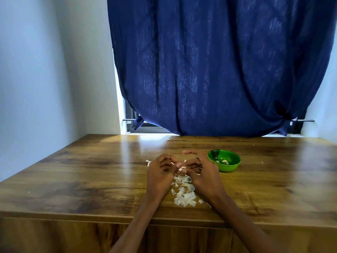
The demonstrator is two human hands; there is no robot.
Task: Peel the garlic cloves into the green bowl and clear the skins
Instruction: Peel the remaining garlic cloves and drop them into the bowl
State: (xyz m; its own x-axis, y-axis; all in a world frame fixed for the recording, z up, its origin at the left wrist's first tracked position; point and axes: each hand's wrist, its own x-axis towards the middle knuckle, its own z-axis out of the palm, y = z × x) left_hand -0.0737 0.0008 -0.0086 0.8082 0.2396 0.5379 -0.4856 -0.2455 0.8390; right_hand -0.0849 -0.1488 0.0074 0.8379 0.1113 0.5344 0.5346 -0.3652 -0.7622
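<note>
Wooden table (91, 170); both hands (179, 168) pinch one garlic clove (182, 168) above skins (184, 192)

Home room, domestic by the look. Wood-grain desk (91, 170) pushed into a corner of plain white walls (45, 70). Dark blue curtain (209, 66) knotted over a barred window (131, 115) at the desk's far edge.

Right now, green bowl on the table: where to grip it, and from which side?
Pinch the small round green bowl at its right rim, coming from the right: it sits upright and open-topped, that side is unobstructed, while the right hand crowds its left.
</note>
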